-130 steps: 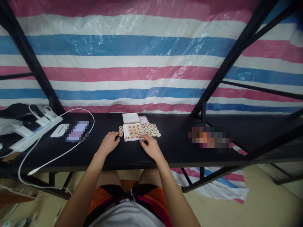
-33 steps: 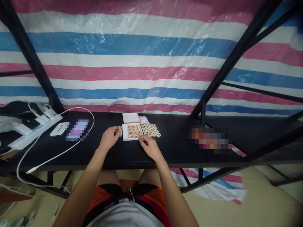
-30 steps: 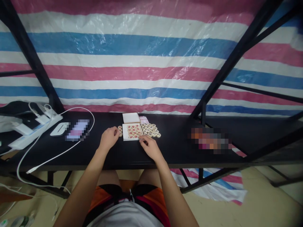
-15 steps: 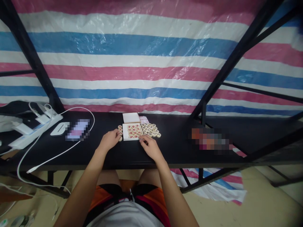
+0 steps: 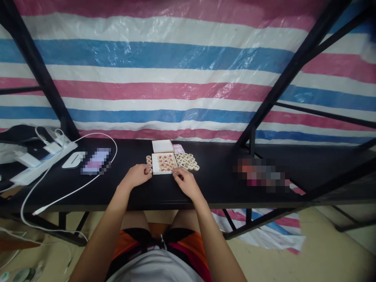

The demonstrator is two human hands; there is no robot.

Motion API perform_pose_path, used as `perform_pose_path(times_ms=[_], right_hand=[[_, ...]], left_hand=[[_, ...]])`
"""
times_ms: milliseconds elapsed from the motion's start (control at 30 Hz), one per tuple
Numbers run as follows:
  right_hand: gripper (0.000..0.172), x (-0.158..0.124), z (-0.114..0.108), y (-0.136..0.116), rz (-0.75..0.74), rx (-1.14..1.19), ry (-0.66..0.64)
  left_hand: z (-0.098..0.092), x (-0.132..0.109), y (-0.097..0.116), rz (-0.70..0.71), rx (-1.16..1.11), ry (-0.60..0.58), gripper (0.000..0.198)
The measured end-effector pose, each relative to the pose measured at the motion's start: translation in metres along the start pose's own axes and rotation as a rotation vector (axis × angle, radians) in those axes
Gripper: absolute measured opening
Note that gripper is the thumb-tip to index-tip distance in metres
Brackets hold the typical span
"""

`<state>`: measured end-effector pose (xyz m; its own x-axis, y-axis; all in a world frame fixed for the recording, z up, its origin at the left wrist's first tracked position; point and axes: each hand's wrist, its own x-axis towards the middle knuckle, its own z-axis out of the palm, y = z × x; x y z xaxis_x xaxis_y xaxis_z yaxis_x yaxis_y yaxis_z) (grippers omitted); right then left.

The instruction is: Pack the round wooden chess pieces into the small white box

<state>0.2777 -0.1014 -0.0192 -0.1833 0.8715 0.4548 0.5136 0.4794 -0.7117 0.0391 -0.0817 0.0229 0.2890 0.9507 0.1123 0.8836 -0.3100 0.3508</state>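
Beside the lower left corner of an open white box (image 5: 155, 164), my left hand (image 5: 136, 176) has its thumb and fingers closed around the lowest Chinese chess piece (image 5: 150, 170) of a short column. Above it in that column lie other pieces with red characters (image 5: 149, 161). Inside the box, several red-marked pieces (image 5: 166, 162) sit in rows toward the right, with the left strip of the box bare. My right hand (image 5: 185, 181) grips the box's lower right edge with bent fingers. Just past those fingers lies a group of pieces with dark characters (image 5: 188, 160).
Behind the box lie its white lid (image 5: 163, 146) and a pink printed paper (image 5: 179, 149). On the black table's left are a blurred phone (image 5: 96, 160), a white device (image 5: 74, 159), a power strip (image 5: 44, 166) and a looping white cable (image 5: 67, 194). Blurred items (image 5: 261, 173) lie at right.
My left hand has slid slightly down and right, from the middle of the column to its lowest piece. My right hand stays at the box's edge.
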Motion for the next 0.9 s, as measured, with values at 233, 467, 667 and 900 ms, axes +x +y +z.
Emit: perform_pose_path(times_ms=[233,467,667,900], right_hand=[[0.019,0.0,0.0,0.0,0.007,0.0,-0.004],[0.019,0.0,0.0,0.0,-0.006,-0.005,0.003],[0.019,0.0,0.0,0.0,0.0,0.002,-0.002],[0.02,0.0,0.0,-0.001,0.006,0.005,-0.003]], left_hand=[[0.0,0.001,0.0,0.011,-0.005,0.032,0.011],[-0.003,0.003,-0.005,-0.159,0.003,0.206,0.016],[0.002,0.005,-0.008,-0.155,0.054,0.091,0.038],[0.006,0.006,-0.011,-0.12,0.111,0.096,0.044]])
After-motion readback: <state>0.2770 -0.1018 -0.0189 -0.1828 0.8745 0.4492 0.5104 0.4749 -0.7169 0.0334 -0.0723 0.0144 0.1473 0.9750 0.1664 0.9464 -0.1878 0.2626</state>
